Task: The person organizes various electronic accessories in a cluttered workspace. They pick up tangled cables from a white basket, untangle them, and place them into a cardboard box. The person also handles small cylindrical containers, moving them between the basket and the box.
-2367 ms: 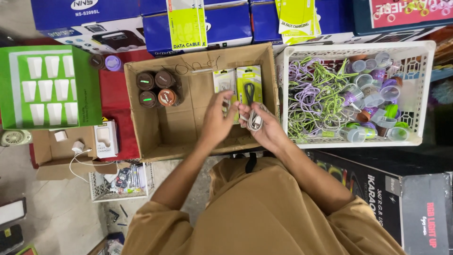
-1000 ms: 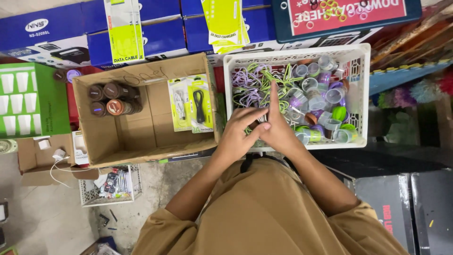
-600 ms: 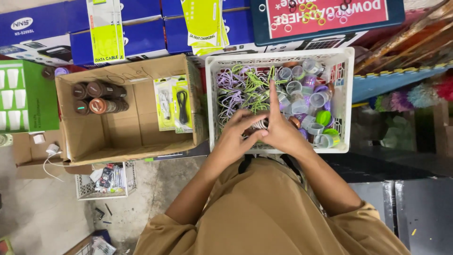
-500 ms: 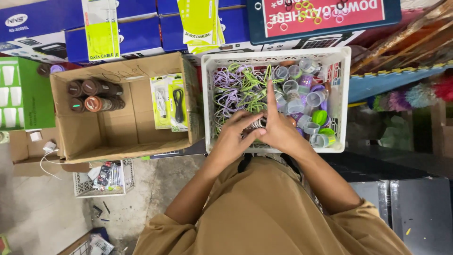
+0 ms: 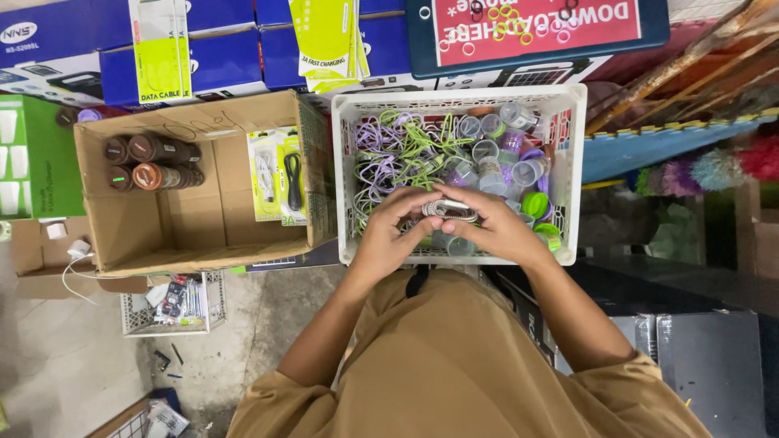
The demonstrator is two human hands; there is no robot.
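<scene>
your left hand and right hand now both grip the coiled grey cable over the white basket, at 3 o'clock from the cardboard box you have swung away from, so the winding looks underway.

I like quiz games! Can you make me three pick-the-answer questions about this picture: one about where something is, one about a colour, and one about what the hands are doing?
1. Where are the packaged cables?
A. in the cardboard box
B. on the floor
C. in the white basket

2. What colours are the loose cables in the white basket?
A. red and black
B. purple and green
C. orange and blue

3. What are the left hand and right hand doing?
A. resting flat
B. holding a coiled cable together
C. lifting the basket

Answers: 1 A, they lean inside the cardboard box. 2 B, purple and green strands fill it. 3 B, the fingers of both close around the coiled cable.
</scene>
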